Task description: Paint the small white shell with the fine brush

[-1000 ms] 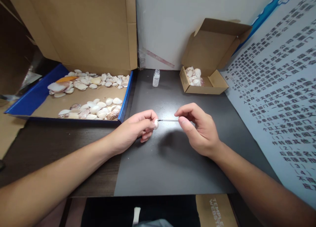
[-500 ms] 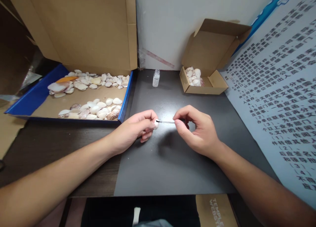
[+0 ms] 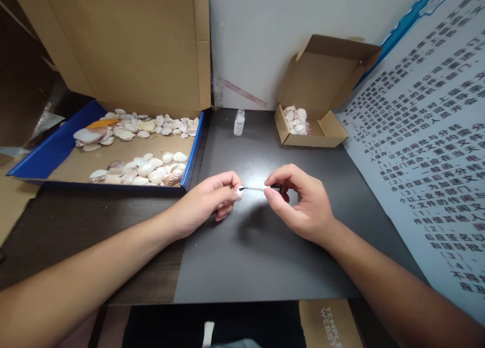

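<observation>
My left hand (image 3: 210,199) is closed around a small white shell (image 3: 240,193), held just above the dark mat (image 3: 265,247). My right hand (image 3: 299,201) pinches a thin brush (image 3: 257,189) with a black cap, its tip touching the shell. A small clear bottle (image 3: 239,122) stands uncapped at the back of the mat, apart from both hands.
A blue tray (image 3: 56,146) with a cardboard base holds several shells at the left, a big cardboard flap rising behind it. A small open cardboard box (image 3: 314,131) with shells sits at the back right. A printed board (image 3: 428,161) leans along the right side.
My right hand has shifted slightly left toward the shell, and the brush's black cap now shows between the fingers. The left hand has hardly moved.
</observation>
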`<state>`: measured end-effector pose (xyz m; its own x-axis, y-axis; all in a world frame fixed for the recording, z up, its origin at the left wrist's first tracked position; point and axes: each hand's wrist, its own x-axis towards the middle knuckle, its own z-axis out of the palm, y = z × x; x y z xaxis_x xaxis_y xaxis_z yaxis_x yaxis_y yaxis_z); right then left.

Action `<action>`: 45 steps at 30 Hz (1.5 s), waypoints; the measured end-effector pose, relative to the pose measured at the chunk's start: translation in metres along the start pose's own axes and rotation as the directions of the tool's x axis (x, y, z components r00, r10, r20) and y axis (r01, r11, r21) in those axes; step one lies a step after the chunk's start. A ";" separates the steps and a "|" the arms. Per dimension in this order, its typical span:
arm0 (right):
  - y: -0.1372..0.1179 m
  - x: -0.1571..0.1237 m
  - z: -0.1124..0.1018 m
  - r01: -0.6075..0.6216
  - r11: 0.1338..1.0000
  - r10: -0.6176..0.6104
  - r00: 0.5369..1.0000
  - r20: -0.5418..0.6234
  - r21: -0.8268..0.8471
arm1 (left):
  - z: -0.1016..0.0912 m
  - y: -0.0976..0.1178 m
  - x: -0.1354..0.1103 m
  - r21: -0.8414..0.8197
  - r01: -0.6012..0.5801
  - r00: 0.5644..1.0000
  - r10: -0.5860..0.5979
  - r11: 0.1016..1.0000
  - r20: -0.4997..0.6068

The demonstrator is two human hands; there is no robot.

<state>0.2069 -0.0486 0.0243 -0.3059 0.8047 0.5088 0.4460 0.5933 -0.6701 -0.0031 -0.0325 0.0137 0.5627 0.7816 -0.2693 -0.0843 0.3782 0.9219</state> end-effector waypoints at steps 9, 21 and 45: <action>0.007 0.001 0.002 -0.069 0.998 0.069 0.998 -0.012 -0.014 | -0.006 0.004 0.019 0.006 0.045 0.993 -0.045 0.999 0.105; 0.012 -0.005 0.002 0.031 0.989 -0.026 0.999 -0.038 0.148 | -0.021 0.006 0.021 -0.089 0.124 0.966 -0.100 0.988 0.237; 0.009 -0.003 -0.001 -0.046 0.996 0.046 0.999 -0.004 0.072 | -0.022 0.007 0.021 -0.036 0.093 0.961 -0.081 0.995 0.264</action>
<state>0.2128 -0.0456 0.0171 -0.2813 0.8311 0.4798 0.3975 0.5560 -0.7300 -0.0102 -0.0021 0.0078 0.7644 0.5900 -0.2598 -0.0607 0.4671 0.8821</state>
